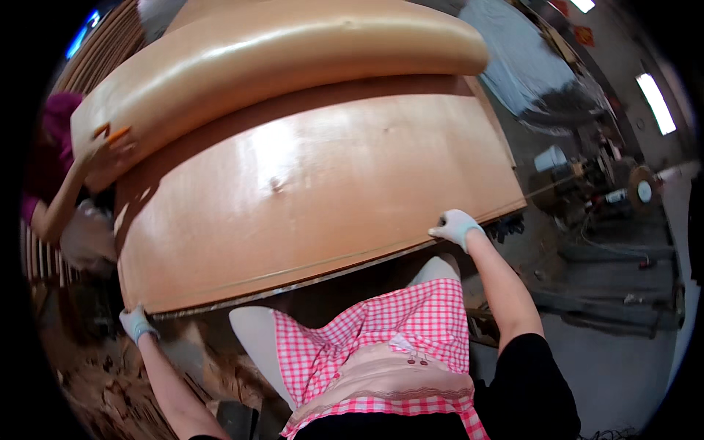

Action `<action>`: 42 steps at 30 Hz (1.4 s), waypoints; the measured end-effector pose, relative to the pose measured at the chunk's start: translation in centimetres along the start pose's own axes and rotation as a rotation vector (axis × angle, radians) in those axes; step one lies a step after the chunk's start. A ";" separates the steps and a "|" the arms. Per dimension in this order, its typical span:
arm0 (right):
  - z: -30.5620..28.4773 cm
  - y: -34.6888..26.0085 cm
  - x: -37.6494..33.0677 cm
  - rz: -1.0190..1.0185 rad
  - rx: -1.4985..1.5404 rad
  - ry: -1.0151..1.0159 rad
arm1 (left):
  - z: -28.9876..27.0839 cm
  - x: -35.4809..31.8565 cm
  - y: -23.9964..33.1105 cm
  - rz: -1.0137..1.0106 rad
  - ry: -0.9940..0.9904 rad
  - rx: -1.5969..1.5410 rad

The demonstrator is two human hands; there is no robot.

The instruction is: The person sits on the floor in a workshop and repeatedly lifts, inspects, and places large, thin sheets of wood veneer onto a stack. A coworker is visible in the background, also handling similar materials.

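Observation:
A large, glossy, light-brown wood veneer sheet (330, 183) lies in front of me, with a thin line along its near edge. My left hand (137, 323), in a white glove, grips the sheet's near left corner. Further right along the same edge, my right hand (455, 226), gloved too, is closed on the rim, thumb on top and the other fingers partly hidden. Across the far side, another wood sheet (293, 55) bulges up in a long rounded curl, casting a dark shadow on the sheet below.
At the left, a co-worker in a purple top reaches over the curled sheet, a hand (110, 150) holding something orange. Grey-blue plastic sheeting (521, 66) covers a pile at far right. A white bucket (550, 158) and machinery (616, 257) stand right; wood scraps (125, 389) lie lower left.

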State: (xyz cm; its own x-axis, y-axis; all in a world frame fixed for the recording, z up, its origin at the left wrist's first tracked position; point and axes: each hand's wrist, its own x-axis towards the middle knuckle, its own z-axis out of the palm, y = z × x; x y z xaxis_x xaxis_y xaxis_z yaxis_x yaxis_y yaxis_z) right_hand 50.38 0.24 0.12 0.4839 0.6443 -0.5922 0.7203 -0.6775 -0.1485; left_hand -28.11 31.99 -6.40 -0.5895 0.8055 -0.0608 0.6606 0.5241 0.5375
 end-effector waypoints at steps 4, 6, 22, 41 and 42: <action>0.4 1.3 -0.4 -0.037 -0.011 -0.047 | 3.2 -12.8 11.8 0.310 0.235 0.086; 0.6 1.7 0.1 -0.058 -0.033 -0.030 | 5.7 -24.4 19.7 0.379 -0.281 0.226; -4.8 23.8 0.1 -0.008 0.060 0.179 | 19.2 -54.5 27.6 1.308 -0.603 0.337; 3.5 13.1 -5.9 -0.117 0.835 0.686 | 14.9 -58.0 26.5 1.316 -0.726 -0.356; 3.7 8.8 -8.5 -0.290 0.944 0.606 | 13.1 -58.8 26.7 1.327 -0.781 -0.411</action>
State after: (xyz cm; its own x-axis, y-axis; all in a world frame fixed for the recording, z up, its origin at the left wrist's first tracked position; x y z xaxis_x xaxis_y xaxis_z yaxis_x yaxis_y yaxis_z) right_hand 50.73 -12.48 0.88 0.7043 0.7099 -0.0004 0.3091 -0.3072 -0.9000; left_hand 30.27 2.27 0.47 0.7340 0.6155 0.2871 0.2479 -0.6364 0.7305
